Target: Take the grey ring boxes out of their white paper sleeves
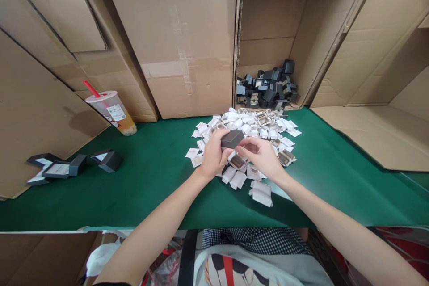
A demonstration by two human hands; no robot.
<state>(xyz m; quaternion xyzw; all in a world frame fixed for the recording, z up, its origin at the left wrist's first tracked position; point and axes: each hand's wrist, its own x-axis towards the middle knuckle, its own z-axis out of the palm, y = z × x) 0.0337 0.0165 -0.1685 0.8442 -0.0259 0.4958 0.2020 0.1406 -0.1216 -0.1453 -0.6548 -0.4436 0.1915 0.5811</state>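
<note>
My left hand (214,152) grips a small black box (232,139) by its left side, thumb along the near face and fingers behind. At the box's lower right corner, the fingertips of my right hand (261,155) are pinched together and touch it. The box looks closed, and its underside is hidden. Below and around both hands lies a spread pile of small folded white card pieces (237,180), some with brown or grey inserts. One white card piece (261,193) rests apart at the near side of the pile.
Behind the pile, an open cardboard carton (271,18) holds many small black boxes (270,87). A drink cup with a red straw (114,111) stands at the left on the green table (150,178). Several open black boxes (63,168) lie farther left. Cardboard walls line the back.
</note>
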